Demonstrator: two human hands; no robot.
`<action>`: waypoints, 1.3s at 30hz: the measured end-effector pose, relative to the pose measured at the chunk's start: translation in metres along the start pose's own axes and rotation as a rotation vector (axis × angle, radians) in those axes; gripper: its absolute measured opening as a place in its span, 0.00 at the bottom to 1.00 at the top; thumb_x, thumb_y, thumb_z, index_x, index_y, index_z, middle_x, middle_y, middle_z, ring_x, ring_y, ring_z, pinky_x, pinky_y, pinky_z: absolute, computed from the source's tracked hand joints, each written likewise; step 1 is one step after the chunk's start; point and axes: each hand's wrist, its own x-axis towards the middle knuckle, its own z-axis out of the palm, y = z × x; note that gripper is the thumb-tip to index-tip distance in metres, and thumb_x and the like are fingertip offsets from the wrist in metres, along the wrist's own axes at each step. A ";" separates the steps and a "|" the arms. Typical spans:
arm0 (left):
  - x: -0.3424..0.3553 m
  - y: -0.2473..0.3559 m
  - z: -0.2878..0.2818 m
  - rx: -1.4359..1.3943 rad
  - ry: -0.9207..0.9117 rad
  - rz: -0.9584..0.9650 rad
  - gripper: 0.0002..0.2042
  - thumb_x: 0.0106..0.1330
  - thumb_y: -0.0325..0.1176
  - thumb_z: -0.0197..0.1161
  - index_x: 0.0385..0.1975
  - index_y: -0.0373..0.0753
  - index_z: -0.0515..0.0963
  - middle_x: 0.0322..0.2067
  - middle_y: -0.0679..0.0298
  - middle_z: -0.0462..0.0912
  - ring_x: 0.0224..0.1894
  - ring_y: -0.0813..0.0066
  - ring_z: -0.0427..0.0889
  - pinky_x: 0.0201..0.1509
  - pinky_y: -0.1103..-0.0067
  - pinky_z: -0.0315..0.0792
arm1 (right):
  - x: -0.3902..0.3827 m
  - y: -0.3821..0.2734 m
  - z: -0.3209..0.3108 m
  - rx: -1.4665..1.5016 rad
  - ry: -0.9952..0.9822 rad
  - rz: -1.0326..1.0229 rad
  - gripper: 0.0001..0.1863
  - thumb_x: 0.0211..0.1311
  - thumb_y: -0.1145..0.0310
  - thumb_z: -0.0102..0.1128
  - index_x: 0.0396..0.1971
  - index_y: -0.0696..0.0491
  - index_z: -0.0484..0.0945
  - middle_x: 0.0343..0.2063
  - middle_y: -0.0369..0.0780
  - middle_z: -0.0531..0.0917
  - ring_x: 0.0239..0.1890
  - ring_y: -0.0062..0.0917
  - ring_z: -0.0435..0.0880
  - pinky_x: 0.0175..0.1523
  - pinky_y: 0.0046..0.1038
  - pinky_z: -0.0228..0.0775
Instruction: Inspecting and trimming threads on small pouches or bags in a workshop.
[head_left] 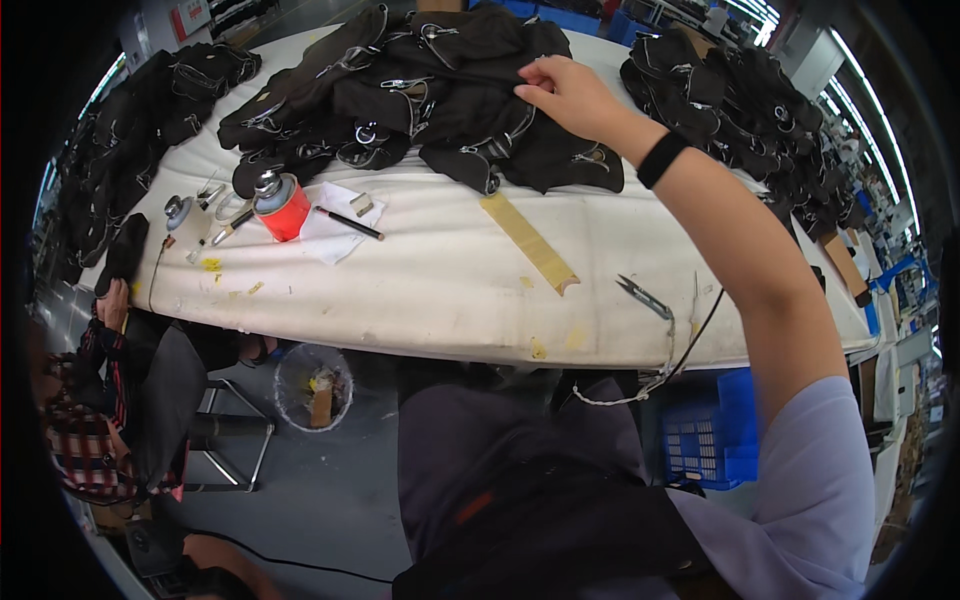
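My right hand point(540, 85) is reaching to the pile of black zippered fabric pieces point(450, 130) at the back of the white-covered table point(440, 290), its thumb and fingers pinched on the dark cloth. Below the pile lies a yellow strip point(528, 242). Thread snips point(643, 296), with pale cord and a dark cable near them, lie toward the front right. On the left stand a red-labelled metal can point(281, 208) and a smaller can point(186, 223), beside brushes, white paper point(330, 240) and a pen point(348, 222). I cannot make out my left hand.
More black piles flank the table point(180, 90) point(750, 130). A co-worker in a checked sleeve point(85, 450) sits at the left, a hand point(113, 300) on black cloth. A lined bin point(313, 390), a metal-legged stool point(240, 460) and blue crates point(700, 445) are under or beside the table.
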 end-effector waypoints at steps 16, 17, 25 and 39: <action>-0.059 0.025 -0.007 0.312 -0.178 0.092 0.18 0.67 0.38 0.45 0.13 0.43 0.70 0.09 0.72 0.70 0.09 0.81 0.64 0.14 0.85 0.56 | 0.116 -0.014 0.118 -0.373 0.254 0.115 0.48 0.49 0.38 0.63 0.60 0.62 0.64 0.58 0.50 0.70 0.61 0.47 0.65 0.66 0.40 0.56; -0.055 0.051 -0.023 0.384 -0.184 0.076 0.18 0.67 0.37 0.45 0.13 0.43 0.70 0.09 0.72 0.69 0.09 0.82 0.64 0.14 0.86 0.56 | 0.116 -0.006 0.117 -0.364 0.298 0.106 0.47 0.51 0.37 0.62 0.57 0.66 0.66 0.55 0.50 0.73 0.60 0.46 0.67 0.66 0.39 0.57; -0.070 0.006 0.005 0.128 -0.141 -0.047 0.18 0.67 0.36 0.47 0.13 0.42 0.69 0.09 0.72 0.69 0.08 0.82 0.62 0.12 0.87 0.56 | 0.138 0.035 0.104 -0.174 0.337 0.042 0.24 0.64 0.51 0.50 0.37 0.59 0.82 0.34 0.54 0.82 0.42 0.51 0.80 0.50 0.43 0.70; -0.013 0.038 -0.038 0.395 -0.281 0.096 0.19 0.68 0.38 0.47 0.13 0.41 0.69 0.10 0.71 0.70 0.08 0.84 0.64 0.12 0.88 0.58 | 0.058 0.034 -0.057 1.065 0.738 0.402 0.17 0.68 0.59 0.52 0.46 0.57 0.73 0.41 0.41 0.80 0.47 0.33 0.78 0.50 0.55 0.67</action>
